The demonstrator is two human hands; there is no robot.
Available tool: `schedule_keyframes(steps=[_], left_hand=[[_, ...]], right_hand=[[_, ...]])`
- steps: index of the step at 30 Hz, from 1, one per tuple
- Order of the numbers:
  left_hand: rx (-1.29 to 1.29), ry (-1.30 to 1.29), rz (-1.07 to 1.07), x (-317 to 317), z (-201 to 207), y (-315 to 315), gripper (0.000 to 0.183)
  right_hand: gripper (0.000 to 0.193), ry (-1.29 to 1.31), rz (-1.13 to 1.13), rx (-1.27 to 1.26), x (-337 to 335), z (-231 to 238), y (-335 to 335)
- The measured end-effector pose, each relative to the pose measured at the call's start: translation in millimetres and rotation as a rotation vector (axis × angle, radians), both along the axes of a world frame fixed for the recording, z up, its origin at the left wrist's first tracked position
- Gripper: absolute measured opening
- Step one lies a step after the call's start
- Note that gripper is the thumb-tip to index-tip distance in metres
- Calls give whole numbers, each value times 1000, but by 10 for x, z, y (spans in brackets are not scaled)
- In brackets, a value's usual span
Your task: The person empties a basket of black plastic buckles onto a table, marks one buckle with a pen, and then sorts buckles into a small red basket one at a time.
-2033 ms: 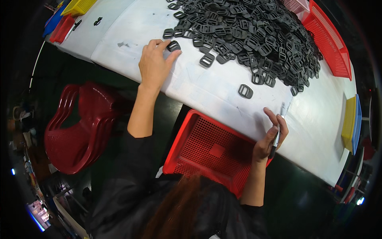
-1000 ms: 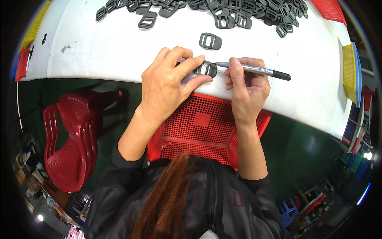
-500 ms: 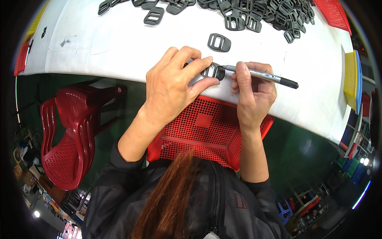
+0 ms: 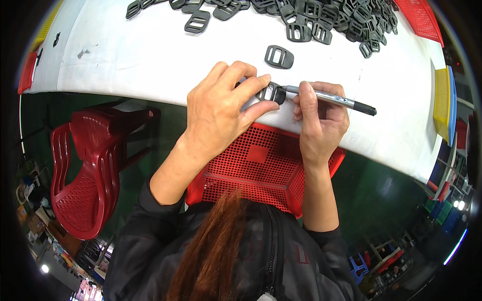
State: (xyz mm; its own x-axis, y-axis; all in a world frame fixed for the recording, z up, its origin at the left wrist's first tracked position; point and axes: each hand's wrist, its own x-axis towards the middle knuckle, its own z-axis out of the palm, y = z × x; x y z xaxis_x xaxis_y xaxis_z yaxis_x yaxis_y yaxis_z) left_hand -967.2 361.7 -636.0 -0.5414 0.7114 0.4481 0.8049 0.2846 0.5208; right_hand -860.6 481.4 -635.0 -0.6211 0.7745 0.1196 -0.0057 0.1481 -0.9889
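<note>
Near the table's front edge, a black plastic strap buckle [image 4: 279,95] lies under my left hand [image 4: 218,108], whose thumb and fingertips grip its left side. My right hand [image 4: 324,113] holds a silver marker pen [image 4: 335,98] with a black end, fingers closed round the barrel. The pen's tip meets the buckle's upper right edge. Just beyond it a single black buckle [image 4: 279,57] rests on the white table. Part of the gripped buckle is hidden by my left fingers.
A heap of black buckles [image 4: 346,20] spreads along the far side of the white table [image 4: 135,55]. Below the table edge, between my forearms, is a red mesh basket [image 4: 236,165]. A dark red plastic chair [image 4: 85,175] stands at the left. Yellow and red baskets flank the table.
Both hands hold nearly the same pose. The table, the buckles and my left hand appear shifted slightly right and down in the picture. The pen tip stays at the buckle.
</note>
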Motion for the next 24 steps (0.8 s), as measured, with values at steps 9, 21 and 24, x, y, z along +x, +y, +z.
schedule_keyframes(steps=[9, 21, 24], left_hand=[[-2, -14, 0, 11, 15, -7, 40], [180, -530, -26, -38, 393, -113, 36], [553, -1413, -160, -51, 570, -217, 41]], right_hand=[[10, 31, -7, -30, 25, 14, -21], [12, 273, -17, -196, 96, 166, 11], [16, 301, 33, -166, 154, 330, -74]])
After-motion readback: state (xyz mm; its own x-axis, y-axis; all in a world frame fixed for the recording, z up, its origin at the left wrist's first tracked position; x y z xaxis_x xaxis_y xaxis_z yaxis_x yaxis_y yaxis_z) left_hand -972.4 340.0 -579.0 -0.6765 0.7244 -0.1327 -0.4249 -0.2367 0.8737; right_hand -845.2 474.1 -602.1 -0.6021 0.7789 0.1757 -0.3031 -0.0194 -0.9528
